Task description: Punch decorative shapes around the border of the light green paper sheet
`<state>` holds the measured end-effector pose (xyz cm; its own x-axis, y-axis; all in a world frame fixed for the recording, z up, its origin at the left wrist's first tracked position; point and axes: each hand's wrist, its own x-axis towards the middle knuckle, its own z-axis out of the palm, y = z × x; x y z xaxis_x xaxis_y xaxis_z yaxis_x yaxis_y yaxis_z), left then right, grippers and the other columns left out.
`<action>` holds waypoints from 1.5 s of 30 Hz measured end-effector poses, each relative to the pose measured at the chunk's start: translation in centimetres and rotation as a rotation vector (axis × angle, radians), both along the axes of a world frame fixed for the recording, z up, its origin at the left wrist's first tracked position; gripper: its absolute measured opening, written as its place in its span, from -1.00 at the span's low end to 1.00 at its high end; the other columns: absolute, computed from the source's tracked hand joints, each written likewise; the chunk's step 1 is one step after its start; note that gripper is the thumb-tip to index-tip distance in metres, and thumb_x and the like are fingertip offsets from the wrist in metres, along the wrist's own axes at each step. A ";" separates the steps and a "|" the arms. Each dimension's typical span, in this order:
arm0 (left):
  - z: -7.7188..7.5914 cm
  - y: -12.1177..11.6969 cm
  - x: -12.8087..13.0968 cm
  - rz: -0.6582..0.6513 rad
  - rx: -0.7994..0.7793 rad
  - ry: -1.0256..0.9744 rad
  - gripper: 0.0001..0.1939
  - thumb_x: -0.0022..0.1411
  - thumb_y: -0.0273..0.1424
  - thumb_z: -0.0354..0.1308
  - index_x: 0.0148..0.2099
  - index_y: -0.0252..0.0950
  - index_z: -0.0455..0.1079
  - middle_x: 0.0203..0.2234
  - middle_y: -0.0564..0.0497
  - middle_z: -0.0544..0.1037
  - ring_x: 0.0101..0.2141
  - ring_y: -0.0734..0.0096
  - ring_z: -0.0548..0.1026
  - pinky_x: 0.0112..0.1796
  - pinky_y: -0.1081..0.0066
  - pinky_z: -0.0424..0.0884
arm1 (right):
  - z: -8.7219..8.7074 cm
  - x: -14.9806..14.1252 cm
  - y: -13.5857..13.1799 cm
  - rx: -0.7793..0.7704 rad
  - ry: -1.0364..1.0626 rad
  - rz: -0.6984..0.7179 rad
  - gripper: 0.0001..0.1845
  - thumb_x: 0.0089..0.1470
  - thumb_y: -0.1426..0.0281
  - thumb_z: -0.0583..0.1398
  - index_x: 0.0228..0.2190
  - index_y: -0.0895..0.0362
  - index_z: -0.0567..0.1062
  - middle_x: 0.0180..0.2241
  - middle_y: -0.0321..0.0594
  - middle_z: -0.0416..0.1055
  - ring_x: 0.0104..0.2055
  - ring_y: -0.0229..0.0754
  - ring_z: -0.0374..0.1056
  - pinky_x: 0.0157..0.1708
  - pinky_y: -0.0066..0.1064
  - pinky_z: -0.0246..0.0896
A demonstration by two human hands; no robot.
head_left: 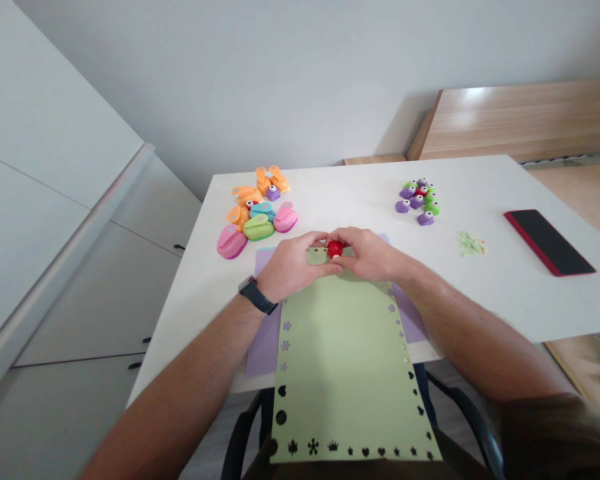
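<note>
Centrally, the left hand (293, 267) and right hand (370, 253) were together, fingers closed around a red paper punch (335, 249) at the far edge of a pale green sheet (350, 360), partly hiding both. The sheet, bordered with cut-out shapes, covered much of some purple paper (263, 343). Farther out lay lever punches (259, 229), overlapping small punches (426, 218) and pale scraps (470, 244), their shapes indistinct.

Large punches (259, 228) are lying at the counter's (340, 200) back left, small punches (417, 202) at its back right. Scraps (470, 244) are lying before the small punches, a flat case (550, 241) right of the scraps. Centrally, a top sheet (347, 360) is covering part of an under sheet (265, 347) and overhanging the front; one punch (335, 249) is sitting at its far edge.
</note>
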<state>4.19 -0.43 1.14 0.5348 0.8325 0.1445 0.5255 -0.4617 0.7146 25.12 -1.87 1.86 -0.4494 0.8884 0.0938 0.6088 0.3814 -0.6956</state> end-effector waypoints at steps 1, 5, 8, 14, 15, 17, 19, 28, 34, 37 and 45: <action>0.1 0.0 -0.1 0.002 0.000 0.004 -0.33 0.07 -0.08 0.44 0.19 -0.18 0.43 0.02 0.03 0.62 -0.01 0.23 0.59 0.06 0.29 0.44 | 0.0 0.0 0.0 0.002 -0.005 -0.005 -0.75 0.06 0.46 0.27 -0.16 0.17 0.55 -0.24 -0.18 0.55 -0.24 -0.16 0.39 -0.21 -0.35 0.21; 0.0 0.2 -0.5 0.025 0.000 0.032 -0.31 0.06 -0.09 0.44 0.20 -0.21 0.42 0.04 0.00 0.61 0.00 0.21 0.58 0.06 0.27 0.45 | 0.1 0.3 0.2 -0.005 -0.010 -0.014 -0.74 0.09 0.45 0.26 -0.13 0.15 0.55 -0.22 -0.19 0.55 -0.23 -0.16 0.40 -0.18 -0.34 0.23; -0.3 0.2 -0.8 0.049 -0.002 0.031 -0.47 0.19 -0.19 0.36 0.16 -0.23 0.44 0.02 -0.01 0.63 -0.01 0.24 0.59 0.05 0.30 0.47 | 0.1 0.4 0.2 -0.005 -0.004 -0.005 -0.72 0.12 0.44 0.25 -0.09 0.16 0.55 -0.19 -0.17 0.56 -0.20 -0.15 0.41 -0.14 -0.32 0.25; -0.7 0.3 -1.0 0.072 -0.017 0.000 -0.69 0.32 -0.33 0.18 0.09 -0.21 0.49 -0.03 0.02 0.65 -0.06 0.30 0.62 0.02 0.34 0.49 | 0.0 0.5 0.1 -0.005 0.012 -0.017 -0.68 0.16 0.41 0.23 -0.03 0.15 0.53 -0.16 -0.16 0.56 -0.16 -0.14 0.41 -0.08 -0.30 0.25; -0.7 0.2 -1.0 0.079 -0.020 0.001 -0.69 0.32 -0.33 0.18 0.09 -0.21 0.49 -0.04 0.01 0.65 -0.06 0.30 0.62 0.02 0.33 0.49 | 0.0 0.5 0.1 -0.009 0.013 -0.020 -0.68 0.16 0.41 0.23 -0.03 0.15 0.53 -0.16 -0.16 0.56 -0.16 -0.14 0.41 -0.08 -0.31 0.26; -0.7 0.2 -1.0 0.088 -0.024 0.005 -0.69 0.31 -0.32 0.18 0.08 -0.21 0.50 -0.04 0.01 0.66 -0.05 0.28 0.62 0.04 0.31 0.49 | 0.0 0.6 0.1 -0.013 0.017 -0.022 -0.68 0.17 0.41 0.22 -0.03 0.15 0.53 -0.16 -0.16 0.56 -0.17 -0.14 0.41 -0.09 -0.31 0.26; -0.6 0.1 -1.0 0.091 -0.026 0.004 -0.69 0.31 -0.32 0.18 0.07 -0.22 0.50 -0.05 0.00 0.66 -0.05 0.27 0.62 0.06 0.29 0.49 | 0.0 0.6 0.1 -0.015 0.016 -0.023 -0.69 0.17 0.41 0.22 -0.03 0.15 0.53 -0.16 -0.16 0.56 -0.17 -0.14 0.41 -0.09 -0.31 0.26; -0.6 0.0 -0.9 0.099 -0.040 -0.013 -0.70 0.29 -0.34 0.19 0.06 -0.21 0.50 -0.06 0.00 0.66 -0.05 0.26 0.62 0.05 0.28 0.50 | 0.1 0.3 0.0 -0.011 -0.001 -0.006 -0.68 0.20 0.37 0.20 -0.01 0.13 0.52 -0.14 -0.15 0.55 -0.15 -0.14 0.41 -0.09 -0.32 0.24; -0.7 0.0 -0.8 0.101 -0.040 -0.005 -0.70 0.29 -0.33 0.19 0.06 -0.21 0.50 -0.05 0.01 0.66 -0.05 0.26 0.62 0.06 0.29 0.50 | 0.0 0.3 0.0 -0.013 0.006 -0.019 -0.69 0.22 0.33 0.19 -0.02 0.14 0.53 -0.15 -0.14 0.55 -0.17 -0.14 0.40 -0.12 -0.32 0.23; -0.7 0.0 -0.8 0.099 -0.037 -0.009 -0.70 0.29 -0.33 0.18 0.06 -0.22 0.49 -0.05 0.01 0.66 -0.04 0.27 0.62 0.06 0.29 0.49 | 0.0 0.3 0.0 -0.019 0.016 -0.022 -0.69 0.24 0.31 0.18 -0.02 0.14 0.52 -0.17 -0.17 0.55 -0.20 -0.16 0.39 -0.15 -0.33 0.22; -0.6 -0.2 -0.9 0.093 -0.045 -0.018 -0.69 0.30 -0.33 0.18 0.07 -0.21 0.49 -0.06 0.01 0.66 -0.05 0.26 0.62 0.04 0.28 0.51 | 0.3 0.3 -0.1 -0.033 0.016 -0.019 -0.69 0.26 0.29 0.16 -0.03 0.14 0.52 -0.19 -0.19 0.54 -0.21 -0.17 0.38 -0.17 -0.34 0.21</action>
